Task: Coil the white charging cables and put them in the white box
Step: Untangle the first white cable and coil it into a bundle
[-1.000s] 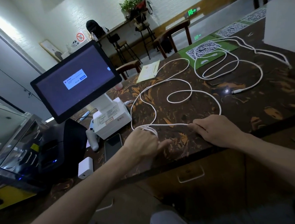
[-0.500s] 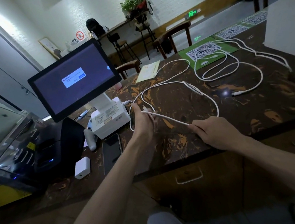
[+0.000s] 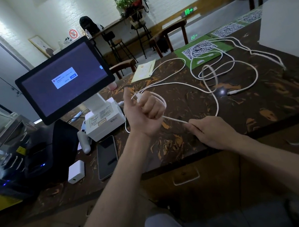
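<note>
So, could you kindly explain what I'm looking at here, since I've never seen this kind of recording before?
There is no machine here: a person wears a wide-angle camera on the head, so the single view looks forward and down over their own bare arms. The left hand is raised in a fist with a white charging cable looped around it. The right hand pinches the same cable lower down, pulling it taut between the hands. The rest of it trails across the dark patterned counter, where more white cable lies loose. A touchscreen terminal, a dark phone and a white charger block sit to the left. A white box stands at far right.
</note>
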### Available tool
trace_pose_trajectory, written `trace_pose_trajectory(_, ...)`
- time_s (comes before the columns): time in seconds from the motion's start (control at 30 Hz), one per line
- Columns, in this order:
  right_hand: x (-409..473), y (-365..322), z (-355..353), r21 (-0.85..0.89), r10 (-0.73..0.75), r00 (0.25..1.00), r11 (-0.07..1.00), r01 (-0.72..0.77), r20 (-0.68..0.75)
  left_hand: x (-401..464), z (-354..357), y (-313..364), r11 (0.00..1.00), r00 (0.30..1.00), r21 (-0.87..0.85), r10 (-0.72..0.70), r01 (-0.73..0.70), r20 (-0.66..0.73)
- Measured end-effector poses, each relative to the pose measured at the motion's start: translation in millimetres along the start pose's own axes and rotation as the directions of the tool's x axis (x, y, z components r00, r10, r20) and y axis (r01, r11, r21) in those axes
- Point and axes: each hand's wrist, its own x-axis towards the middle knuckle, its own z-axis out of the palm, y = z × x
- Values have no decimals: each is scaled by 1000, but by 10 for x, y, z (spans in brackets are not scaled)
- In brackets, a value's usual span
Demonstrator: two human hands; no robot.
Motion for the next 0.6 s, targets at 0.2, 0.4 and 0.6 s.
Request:
trace_pose_trajectory(0.2,4,-63,-62,-28,18,999,999,-17,37,-155,328,58,412,767,852,-641,322,21)
trace_pose_trajectory(0.4,10,-75,-65,-61,21,998,998,-17,66,-482,138,-304,-791,847,501,-496,-351,-190)
trace_pose_trajectory(0.6,5,-80,-54,-44,39,998,998,-37,51,-541,-434,-193,-903,922,189,-386,-386,39)
